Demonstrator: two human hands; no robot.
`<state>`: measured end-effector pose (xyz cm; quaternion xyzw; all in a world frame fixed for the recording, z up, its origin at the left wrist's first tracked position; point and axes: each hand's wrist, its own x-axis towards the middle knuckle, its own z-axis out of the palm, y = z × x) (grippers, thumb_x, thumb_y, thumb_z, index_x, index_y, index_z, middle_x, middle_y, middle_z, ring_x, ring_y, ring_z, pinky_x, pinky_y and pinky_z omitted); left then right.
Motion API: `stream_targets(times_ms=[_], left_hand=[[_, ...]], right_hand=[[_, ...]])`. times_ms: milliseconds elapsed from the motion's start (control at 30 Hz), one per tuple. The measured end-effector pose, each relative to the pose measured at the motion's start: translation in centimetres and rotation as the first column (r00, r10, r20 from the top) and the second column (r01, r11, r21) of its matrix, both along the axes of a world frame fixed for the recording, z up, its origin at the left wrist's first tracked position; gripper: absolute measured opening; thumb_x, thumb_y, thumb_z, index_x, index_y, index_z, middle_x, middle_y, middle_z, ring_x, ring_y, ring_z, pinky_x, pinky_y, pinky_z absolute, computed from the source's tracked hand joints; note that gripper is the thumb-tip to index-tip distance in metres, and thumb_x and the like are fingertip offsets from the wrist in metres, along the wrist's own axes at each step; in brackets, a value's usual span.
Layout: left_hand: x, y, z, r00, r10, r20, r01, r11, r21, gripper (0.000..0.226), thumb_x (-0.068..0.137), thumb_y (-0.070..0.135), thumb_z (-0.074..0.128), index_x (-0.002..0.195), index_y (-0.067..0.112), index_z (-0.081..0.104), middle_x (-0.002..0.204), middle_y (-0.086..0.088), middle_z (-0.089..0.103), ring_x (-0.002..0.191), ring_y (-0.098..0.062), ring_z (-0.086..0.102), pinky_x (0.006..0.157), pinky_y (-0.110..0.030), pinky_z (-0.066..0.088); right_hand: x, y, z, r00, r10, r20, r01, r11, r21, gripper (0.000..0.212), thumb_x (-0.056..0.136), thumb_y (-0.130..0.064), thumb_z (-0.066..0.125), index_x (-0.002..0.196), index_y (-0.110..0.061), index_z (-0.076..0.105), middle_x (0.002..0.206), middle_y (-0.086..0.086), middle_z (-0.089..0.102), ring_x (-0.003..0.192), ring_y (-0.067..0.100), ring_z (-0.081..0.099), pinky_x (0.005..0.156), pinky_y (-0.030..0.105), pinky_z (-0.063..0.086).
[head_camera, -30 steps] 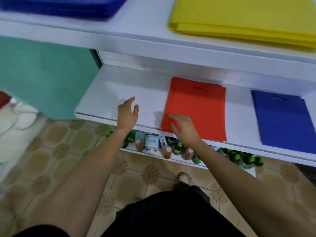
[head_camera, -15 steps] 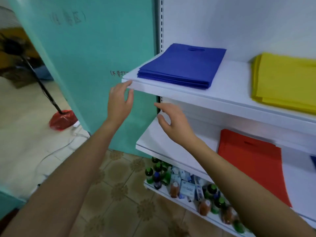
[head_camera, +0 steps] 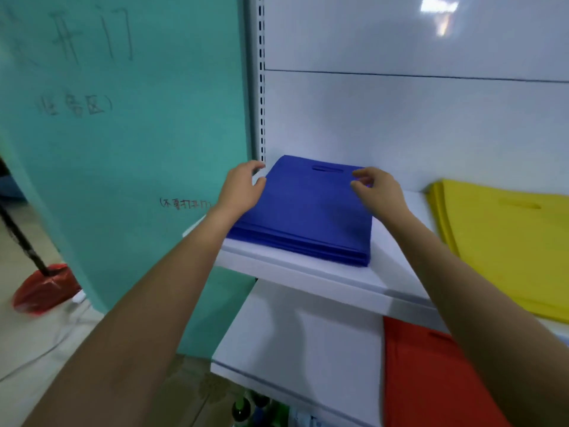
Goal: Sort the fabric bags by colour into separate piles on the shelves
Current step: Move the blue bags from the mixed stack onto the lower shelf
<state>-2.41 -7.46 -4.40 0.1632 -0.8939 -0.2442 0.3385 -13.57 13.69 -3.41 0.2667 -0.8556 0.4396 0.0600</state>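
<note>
Blue bags (head_camera: pixel 303 211) sit stacked on the upper shelf (head_camera: pixel 308 272). Left hand (head_camera: pixel 241 188) is at the stack's left edge, right hand (head_camera: pixel 377 191) by the handle slot (head_camera: pixel 328 169) — fingers (head_camera: pixel 361 174) curled, pinching or not I cannot tell. Probably best to lift only 1 bag — evenly.

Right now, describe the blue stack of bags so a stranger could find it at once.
On the white shelf unit beside the teal wall, look at the upper shelf. The blue stack of bags lies at its left end, between the left hand and the right hand. The neighbouring pile is yellow.
</note>
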Motion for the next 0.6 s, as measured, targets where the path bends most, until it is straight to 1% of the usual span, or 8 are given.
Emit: stream_targets(times_ms=[67,100,200,300,367,467,533,600], left_hand=[[-1.8,-1.1,-0.3,0.999,-0.012,0.049,0.011,1.0,0.024,0.037,0.093,0.011,0.049,0.13,0.003,0.047,0.134,-0.012,0.051,0.121,-0.026,0.048,0.098,-0.026,0.034],[-2.7,-1.6,-0.3,0.996,-0.018,0.083,0.015,0.999,0.038,0.037,0.093,0.012,0.05,0.13,0.003,0.048,0.134,-0.011,0.051,0.122,-0.026,0.047,0.098,-0.027,0.034],[-5.3,-3.2,-0.3,0.966,-0.014,0.259,-0.003,0.998,0.065,0.041,0.094,0.021,0.051,0.131,0.004,0.046,0.136,-0.011,0.048,0.125,-0.026,0.044,0.101,-0.029,0.034],[-7.2,-4.5,-0.8,0.914,-0.005,0.405,-0.029,0.996,0.079,0.051,0.091,0.032,0.056,0.132,0.005,0.044,0.137,-0.012,0.047,0.125,-0.027,0.044,0.102,-0.032,0.034],[-8.0,-5.1,-1.2,0.915,-0.013,0.403,-0.037,0.993,0.116,0.053,0.087,0.034,0.062,0.13,0.005,0.047,0.134,-0.012,0.05,0.122,-0.026,0.048,0.099,-0.033,0.037],[-8.5,-5.4,-1.9,0.955,-0.01,0.297,-0.043,0.984,0.17,0.057,0.081,0.032,0.069,0.128,0.008,0.049,0.13,-0.009,0.053,0.117,-0.025,0.051,0.095,-0.034,0.041],[-8.6,-5.6,-2.0,0.969,-0.009,0.246,-0.038,0.982,0.184,0.057,0.079,0.03,0.071,0.128,0.01,0.049,0.128,-0.008,0.054,0.115,-0.024,0.053,0.092,-0.035,0.043],[-8.7,-5.7,-2.0,0.981,-0.013,0.192,-0.022,0.984,0.178,0.055,0.078,0.025,0.072,0.127,0.011,0.049,0.125,-0.01,0.056,0.111,-0.024,0.055,0.088,-0.034,0.045]], right_hand=[[-1.8,-0.3,-0.8,0.995,-0.082,0.059,0.079,0.996,0.046,0.034,0.091,-0.021,0.052,0.123,-0.011,0.056,0.122,0.011,0.058,0.111,0.025,0.054,0.091,0.027,0.037],[-2.4,-0.5,-1.3,0.99,-0.121,0.079,0.116,0.991,0.066,0.035,0.091,-0.024,0.053,0.124,-0.011,0.055,0.123,0.012,0.057,0.113,0.027,0.052,0.095,0.03,0.036],[-3.0,-1.1,-2.9,0.962,-0.213,0.174,0.198,0.975,0.099,0.048,0.089,-0.037,0.057,0.13,-0.014,0.049,0.133,0.014,0.045,0.124,0.031,0.041,0.097,0.034,0.035],[-3.1,-1.5,-3.6,0.951,-0.242,0.191,0.225,0.969,0.106,0.057,0.087,-0.038,0.061,0.135,-0.015,0.041,0.138,0.014,0.034,0.125,0.032,0.038,0.097,0.036,0.036],[-3.3,-1.6,-3.7,0.95,-0.245,0.191,0.234,0.969,0.079,0.057,0.086,-0.035,0.063,0.135,-0.015,0.041,0.137,0.014,0.032,0.121,0.031,0.042,0.096,0.035,0.038],[-3.5,-1.6,-3.7,0.952,-0.232,0.198,0.232,0.972,0.025,0.056,0.084,-0.029,0.066,0.133,-0.014,0.043,0.136,0.014,0.033,0.117,0.027,0.046,0.089,0.026,0.035],[-3.5,-1.7,-3.7,0.961,-0.231,0.149,0.233,0.972,0.003,0.054,0.084,-0.023,0.067,0.133,-0.015,0.044,0.133,0.013,0.036,0.117,0.025,0.045,0.086,0.021,0.031],[-3.7,-1.7,-3.8,0.971,-0.233,0.058,0.234,0.972,-0.015,0.052,0.085,-0.016,0.064,0.133,-0.016,0.044,0.126,0.012,0.042,0.113,0.025,0.047,0.086,0.02,0.031]])
